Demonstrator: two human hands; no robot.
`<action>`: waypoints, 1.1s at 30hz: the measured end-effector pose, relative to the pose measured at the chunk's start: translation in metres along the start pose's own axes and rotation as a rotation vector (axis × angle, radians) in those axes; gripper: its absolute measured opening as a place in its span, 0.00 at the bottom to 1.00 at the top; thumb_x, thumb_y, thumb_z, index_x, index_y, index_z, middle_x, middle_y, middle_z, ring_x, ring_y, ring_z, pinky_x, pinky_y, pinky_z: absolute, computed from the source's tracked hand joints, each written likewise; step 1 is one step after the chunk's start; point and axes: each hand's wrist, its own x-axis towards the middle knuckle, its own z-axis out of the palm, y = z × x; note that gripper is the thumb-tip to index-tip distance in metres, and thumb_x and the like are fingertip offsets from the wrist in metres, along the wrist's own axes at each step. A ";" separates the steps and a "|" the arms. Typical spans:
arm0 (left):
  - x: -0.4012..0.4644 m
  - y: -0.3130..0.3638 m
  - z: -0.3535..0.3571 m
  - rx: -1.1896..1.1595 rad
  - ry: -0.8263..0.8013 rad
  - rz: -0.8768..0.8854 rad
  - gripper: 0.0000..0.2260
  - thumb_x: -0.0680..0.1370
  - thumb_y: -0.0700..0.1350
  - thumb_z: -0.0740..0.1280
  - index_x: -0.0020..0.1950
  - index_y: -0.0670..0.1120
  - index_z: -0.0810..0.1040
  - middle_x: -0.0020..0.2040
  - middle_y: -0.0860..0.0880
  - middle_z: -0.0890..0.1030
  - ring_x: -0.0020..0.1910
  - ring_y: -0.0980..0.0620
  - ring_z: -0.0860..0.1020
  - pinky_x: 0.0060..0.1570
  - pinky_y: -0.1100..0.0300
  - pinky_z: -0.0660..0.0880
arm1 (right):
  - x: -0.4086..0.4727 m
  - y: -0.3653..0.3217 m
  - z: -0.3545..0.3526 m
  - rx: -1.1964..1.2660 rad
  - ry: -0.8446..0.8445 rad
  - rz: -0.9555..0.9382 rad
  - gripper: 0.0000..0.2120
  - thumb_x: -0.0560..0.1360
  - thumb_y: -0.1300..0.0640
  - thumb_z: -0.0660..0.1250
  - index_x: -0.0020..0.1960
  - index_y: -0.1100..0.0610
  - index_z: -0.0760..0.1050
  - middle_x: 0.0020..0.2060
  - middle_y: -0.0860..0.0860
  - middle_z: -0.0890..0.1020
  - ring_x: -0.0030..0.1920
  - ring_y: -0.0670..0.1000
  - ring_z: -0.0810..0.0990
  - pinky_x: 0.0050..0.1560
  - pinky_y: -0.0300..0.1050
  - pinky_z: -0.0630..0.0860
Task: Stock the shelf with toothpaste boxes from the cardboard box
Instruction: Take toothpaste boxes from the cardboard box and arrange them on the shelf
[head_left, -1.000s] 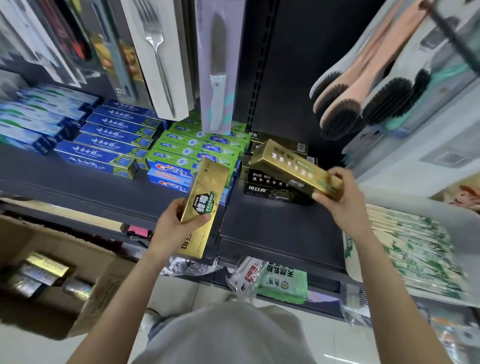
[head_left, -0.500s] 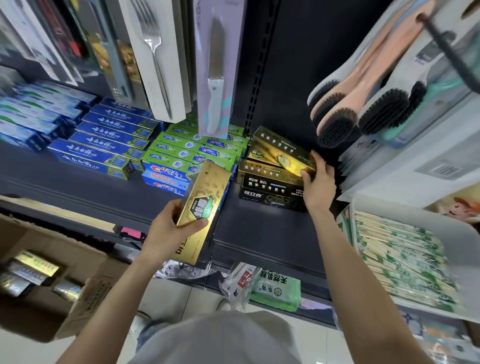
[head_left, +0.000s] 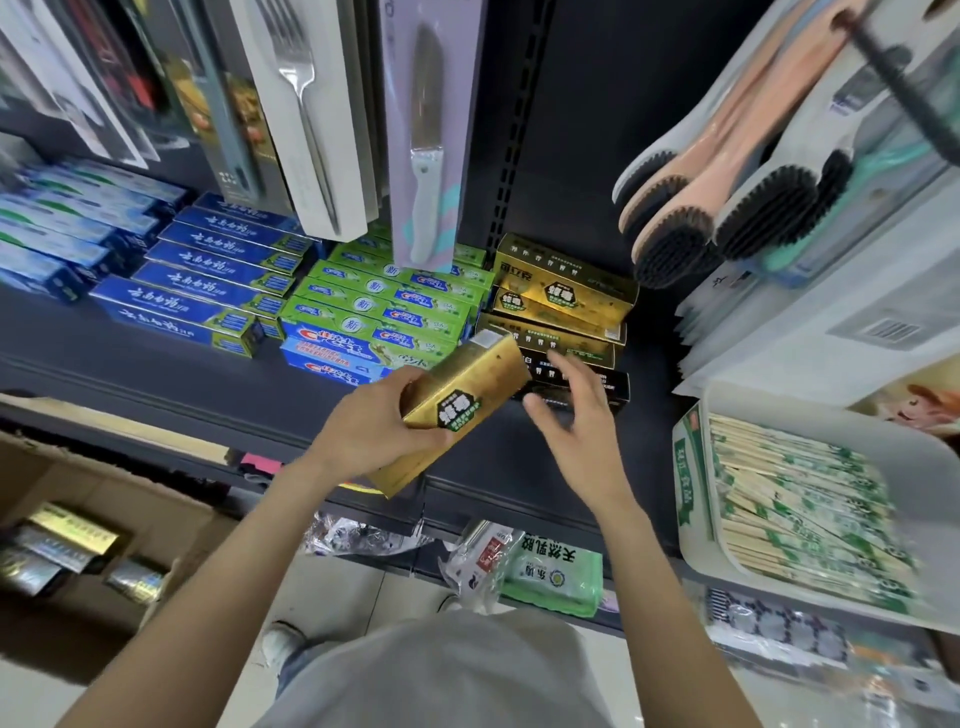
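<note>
My left hand (head_left: 363, 431) grips a gold toothpaste box (head_left: 457, 405), tilted with its far end pointing up and right over the dark shelf (head_left: 156, 374). Just right of that box, my right hand (head_left: 576, 410) hovers with fingers spread and holds nothing. Behind it a stack of gold and black toothpaste boxes (head_left: 566, 301) lies on the shelf, the top one gold. At the lower left the open cardboard box (head_left: 171, 519) on the floor holds several more shiny boxes (head_left: 72, 540).
Blue toothpaste boxes (head_left: 208, 280) and green ones (head_left: 374, 312) fill the shelf to the left of the stack. A packaged knife (head_left: 426, 156) and fork (head_left: 306, 104) hang above. Brushes (head_left: 727, 208) hang at the right over a white bin of chopsticks (head_left: 805, 509).
My right hand set its gold box on top of the stack, let go and drew back toward the left hand. The left hand's box moved right and tilted toward the stack.
</note>
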 end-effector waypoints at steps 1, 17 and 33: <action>0.005 0.002 -0.005 0.036 -0.092 0.031 0.30 0.63 0.59 0.75 0.62 0.54 0.71 0.49 0.55 0.80 0.49 0.53 0.79 0.49 0.58 0.75 | -0.003 -0.006 -0.005 0.093 -0.099 0.013 0.31 0.74 0.48 0.68 0.72 0.39 0.58 0.70 0.43 0.63 0.70 0.46 0.65 0.68 0.45 0.65; 0.063 0.024 0.064 0.579 0.111 0.497 0.22 0.77 0.47 0.63 0.72 0.49 0.67 0.71 0.51 0.68 0.70 0.50 0.66 0.71 0.54 0.60 | 0.070 0.054 -0.058 -0.260 0.384 0.089 0.23 0.72 0.59 0.71 0.65 0.52 0.71 0.59 0.54 0.79 0.59 0.55 0.76 0.59 0.45 0.69; 0.036 0.004 0.068 0.349 0.263 0.541 0.17 0.75 0.47 0.61 0.63 0.47 0.76 0.59 0.48 0.78 0.59 0.48 0.75 0.60 0.56 0.71 | 0.012 0.024 -0.014 -0.347 0.363 -0.091 0.15 0.74 0.65 0.66 0.59 0.57 0.75 0.55 0.56 0.77 0.54 0.52 0.74 0.52 0.40 0.68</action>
